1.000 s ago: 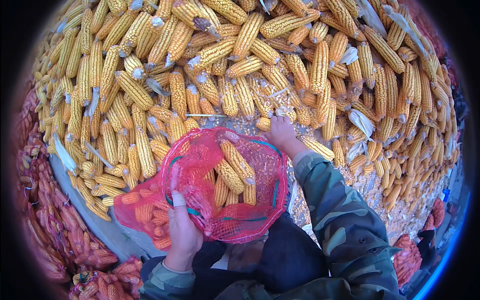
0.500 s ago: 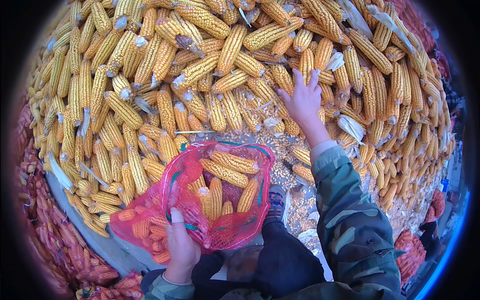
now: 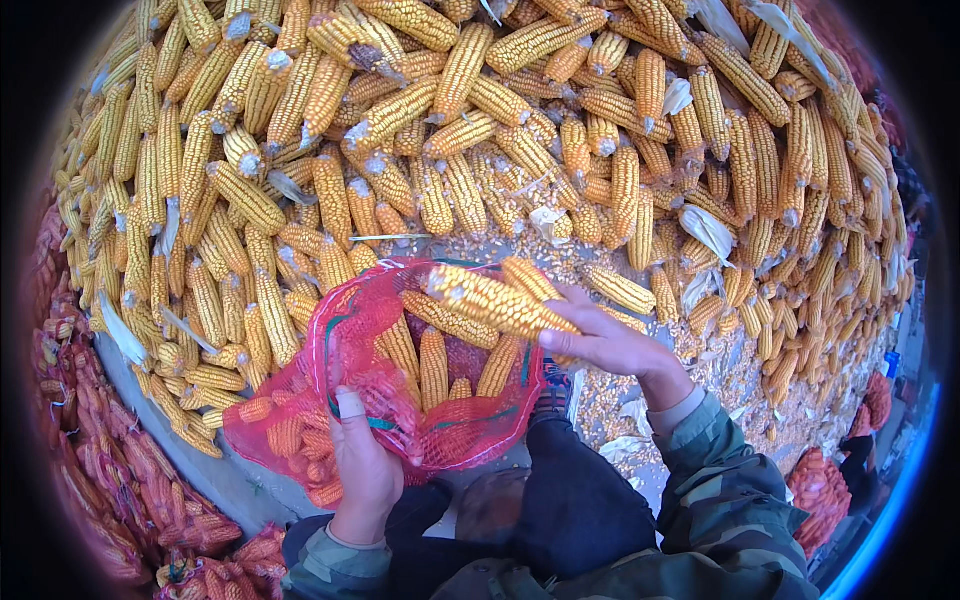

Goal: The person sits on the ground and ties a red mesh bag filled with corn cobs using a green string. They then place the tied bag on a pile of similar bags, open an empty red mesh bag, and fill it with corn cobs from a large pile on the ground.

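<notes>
A red mesh bag (image 3: pixel 465 445) with a green band round its mouth lies open over my lap, with several yellow corn cobs (image 3: pixel 433 368) inside. My left hand (image 3: pixel 365 455) grips the bag's rim at its lower left, thumb upward. My right hand (image 3: pixel 605 340) is closed on two corn cobs (image 3: pixel 495 303), holding them above the right part of the bag's opening; their left ends reach over the cobs inside.
A large pile of loose cobs (image 3: pixel 460 90) surrounds me in front and at both sides. Loose kernels (image 3: pixel 630 420) and husks (image 3: pixel 705 230) are scattered on the floor. Filled red mesh sacks (image 3: pixel 100 440) lie at the left and others (image 3: pixel 820 500) at the right.
My right hand reached up into the pile, picked up two cobs and has come back down and leftward with them to the bag's mouth. My left hand stays on the bag.
</notes>
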Available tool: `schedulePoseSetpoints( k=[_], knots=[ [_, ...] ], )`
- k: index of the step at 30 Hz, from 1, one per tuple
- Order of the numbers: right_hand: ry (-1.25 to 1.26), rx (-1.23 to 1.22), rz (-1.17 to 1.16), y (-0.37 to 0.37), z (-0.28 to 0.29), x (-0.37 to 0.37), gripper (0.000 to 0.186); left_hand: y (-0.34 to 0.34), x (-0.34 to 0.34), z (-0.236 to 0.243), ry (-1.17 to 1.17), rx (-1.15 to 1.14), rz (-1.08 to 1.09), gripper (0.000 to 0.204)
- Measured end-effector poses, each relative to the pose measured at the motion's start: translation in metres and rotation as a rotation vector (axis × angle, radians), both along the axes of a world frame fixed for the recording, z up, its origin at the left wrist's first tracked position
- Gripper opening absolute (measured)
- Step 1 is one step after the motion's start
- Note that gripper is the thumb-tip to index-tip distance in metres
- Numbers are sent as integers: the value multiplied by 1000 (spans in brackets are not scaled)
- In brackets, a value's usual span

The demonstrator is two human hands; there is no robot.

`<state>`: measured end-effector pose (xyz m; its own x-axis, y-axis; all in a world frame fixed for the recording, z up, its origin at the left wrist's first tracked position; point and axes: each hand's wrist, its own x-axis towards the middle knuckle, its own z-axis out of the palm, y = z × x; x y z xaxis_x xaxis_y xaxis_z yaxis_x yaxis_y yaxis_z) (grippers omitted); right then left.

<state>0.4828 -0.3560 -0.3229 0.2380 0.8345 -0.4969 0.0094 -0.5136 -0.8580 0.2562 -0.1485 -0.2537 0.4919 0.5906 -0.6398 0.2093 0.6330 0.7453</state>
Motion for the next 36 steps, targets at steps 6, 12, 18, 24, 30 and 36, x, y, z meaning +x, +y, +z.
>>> schedulePoseSetpoints(
  k=[6,12,18,24,30,36],
  knots=[
    [-898,-253,-693,45,-68,69,80,-7,3,7,48,114,96,48],
    [-1118,-628,-556,86,-112,156,81,-2,-3,-2,-113,110,-14,45],
    [-975,-655,-478,85,-85,166,72,-2,2,-9,-63,118,-6,46],
    [-890,-558,-376,43,-37,148,63,-1,3,-3,-110,125,22,44],
    [166,-12,-377,-8,28,49,54,4,-1,8,-55,-4,-12,41],
    [-554,-77,-598,3,-67,21,78,-6,3,13,-84,86,56,46]
  ],
)
